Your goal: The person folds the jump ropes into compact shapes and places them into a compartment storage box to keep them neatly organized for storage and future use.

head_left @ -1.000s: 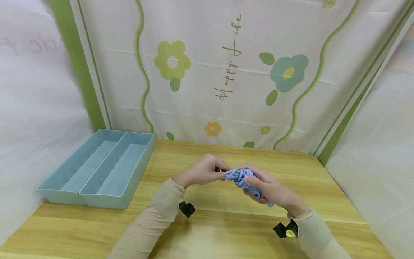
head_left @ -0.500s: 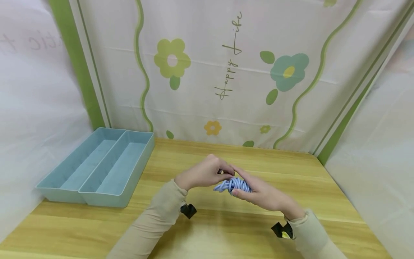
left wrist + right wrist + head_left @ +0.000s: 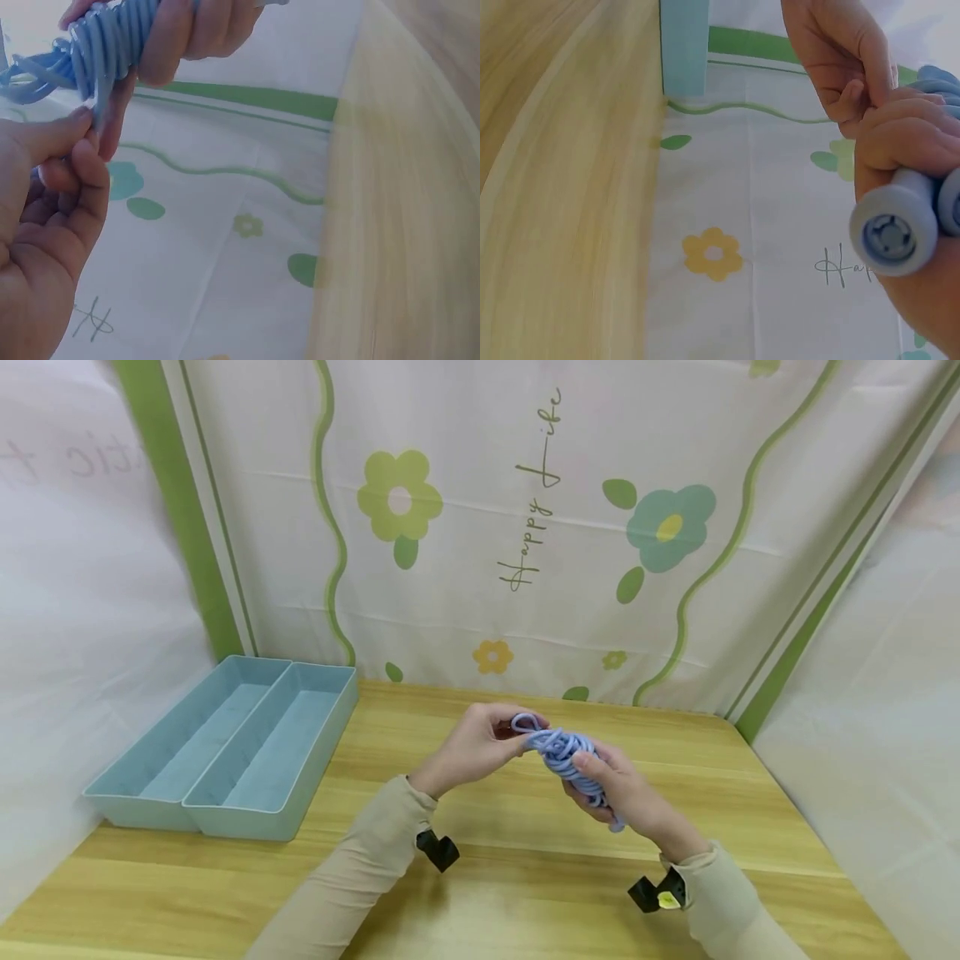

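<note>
A light blue jump rope (image 3: pixel 564 755) is wound into a tight bundle above the table. My right hand (image 3: pixel 626 789) grips the bundle, its thumb lying across the coils. Two handle ends (image 3: pixel 892 234) with round caps poke out below that hand in the right wrist view. At the bundle's other end, my left hand (image 3: pixel 480 745) pinches a strand (image 3: pixel 102 101) of the rope between thumb and index finger, as the left wrist view shows. A small rope loop (image 3: pixel 525 722) sticks up beside the left fingertips. The right palm hides part of the coils.
Two long light blue trays (image 3: pixel 292 752) stand side by side on the left of the wooden table (image 3: pixel 480 893). A white flowered curtain (image 3: pixel 465 568) hangs behind the table, with more white cloth at both sides.
Half a second ago the bundle lay lower and further left, more level. It has since turned up to the right, and a loop shows at its left end. Both hands moved with it.
</note>
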### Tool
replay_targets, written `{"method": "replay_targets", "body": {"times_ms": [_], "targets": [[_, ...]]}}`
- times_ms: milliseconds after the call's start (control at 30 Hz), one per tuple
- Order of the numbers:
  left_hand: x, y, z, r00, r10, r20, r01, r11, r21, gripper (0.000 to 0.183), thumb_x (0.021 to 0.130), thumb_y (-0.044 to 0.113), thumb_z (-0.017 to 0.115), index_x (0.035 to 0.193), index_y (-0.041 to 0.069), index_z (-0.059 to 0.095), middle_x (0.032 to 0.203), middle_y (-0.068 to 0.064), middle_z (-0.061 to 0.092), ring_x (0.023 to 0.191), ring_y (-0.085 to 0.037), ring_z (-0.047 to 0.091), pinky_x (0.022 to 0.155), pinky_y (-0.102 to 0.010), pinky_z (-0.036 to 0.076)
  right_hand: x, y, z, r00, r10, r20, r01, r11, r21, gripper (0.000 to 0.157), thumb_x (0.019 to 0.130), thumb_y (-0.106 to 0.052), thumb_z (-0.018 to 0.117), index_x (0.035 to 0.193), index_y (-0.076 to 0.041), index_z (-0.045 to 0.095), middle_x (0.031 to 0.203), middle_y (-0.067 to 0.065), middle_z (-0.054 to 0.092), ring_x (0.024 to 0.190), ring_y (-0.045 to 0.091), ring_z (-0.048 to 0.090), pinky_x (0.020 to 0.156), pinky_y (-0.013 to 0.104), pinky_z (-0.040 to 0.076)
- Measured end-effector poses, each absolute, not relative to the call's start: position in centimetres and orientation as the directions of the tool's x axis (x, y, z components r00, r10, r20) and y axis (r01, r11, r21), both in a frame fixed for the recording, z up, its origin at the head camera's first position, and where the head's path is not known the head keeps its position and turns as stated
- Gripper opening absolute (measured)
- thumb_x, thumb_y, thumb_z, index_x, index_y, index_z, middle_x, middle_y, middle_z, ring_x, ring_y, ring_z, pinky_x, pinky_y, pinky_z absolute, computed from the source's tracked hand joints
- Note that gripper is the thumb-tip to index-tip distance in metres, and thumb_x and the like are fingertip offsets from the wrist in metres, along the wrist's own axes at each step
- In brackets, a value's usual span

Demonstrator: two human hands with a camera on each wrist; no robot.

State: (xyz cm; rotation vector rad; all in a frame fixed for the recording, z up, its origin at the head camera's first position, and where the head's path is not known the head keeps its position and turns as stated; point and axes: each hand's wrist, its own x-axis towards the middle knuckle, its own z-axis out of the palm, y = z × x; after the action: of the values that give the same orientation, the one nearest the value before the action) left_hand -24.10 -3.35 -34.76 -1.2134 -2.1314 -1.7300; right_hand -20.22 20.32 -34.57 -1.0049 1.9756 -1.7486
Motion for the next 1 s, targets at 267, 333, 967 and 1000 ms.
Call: {"method": "replay_targets", "body": {"times_ms": [267, 333, 967, 1000], "targets": [[-24.1, -2.7, -34.8, -0.493, 0.502, 0.711, 0.867, 0.212, 0.452, 0.012, 0.091, -0.002, 0.069, 0.101, -0.001, 0.075, 0.085, -0.001, 0.060, 0.065, -0.007, 0.048, 0.055, -0.020, 0.044, -20.4, 20.1, -34.8, -0.731, -0.657, 0.183, -0.171, -0.083, -0.982, 0.037, 0.109, -0.025, 0.028, 0.108, 0.003, 0.051, 0.067, 0.005, 0.046, 0.042, 0.008, 0.035, 0.031, 0.032, 0.025], [-24.0, -2.7, -34.8, -0.473, 0.531, 0.703, 0.880, 0.248, 0.404, 0.010, 0.091, -0.004, 0.068, 0.096, -0.001, 0.076, 0.086, -0.002, 0.060, 0.066, -0.008, 0.049, 0.057, -0.019, 0.044, -20.4, 20.1, -35.0, -0.735, -0.659, 0.161, -0.141, -0.084, -0.986, 0.036, 0.109, -0.025, 0.029, 0.108, 0.004, 0.051, 0.067, 0.005, 0.046, 0.041, 0.008, 0.035, 0.030, 0.033, 0.023], [-23.6, -3.5, -34.3, -0.527, 0.655, 0.541, 0.847, 0.351, 0.399, 0.030, 0.089, -0.010, 0.064, 0.116, 0.000, 0.072, 0.093, -0.004, 0.060, 0.077, -0.012, 0.054, 0.066, -0.021, 0.046, -20.0, 19.2, -35.1, -0.833, -0.550, -0.064, 0.009, 0.101, -0.995, 0.052, 0.105, -0.044, 0.045, 0.113, 0.007, 0.046, 0.067, 0.006, 0.047, 0.039, 0.008, 0.035, 0.034, 0.020, 0.031], [-23.5, -3.6, -34.2, -0.541, 0.660, 0.521, 0.835, 0.350, 0.424, 0.032, 0.089, -0.008, 0.064, 0.120, 0.001, 0.070, 0.095, -0.003, 0.059, 0.079, -0.013, 0.055, 0.067, -0.022, 0.047, -20.0, 19.1, -35.1, -0.841, -0.538, -0.065, 0.009, 0.106, -0.994, 0.052, 0.105, -0.045, 0.045, 0.113, 0.007, 0.046, 0.067, 0.006, 0.047, 0.039, 0.008, 0.035, 0.034, 0.020, 0.031]]}}
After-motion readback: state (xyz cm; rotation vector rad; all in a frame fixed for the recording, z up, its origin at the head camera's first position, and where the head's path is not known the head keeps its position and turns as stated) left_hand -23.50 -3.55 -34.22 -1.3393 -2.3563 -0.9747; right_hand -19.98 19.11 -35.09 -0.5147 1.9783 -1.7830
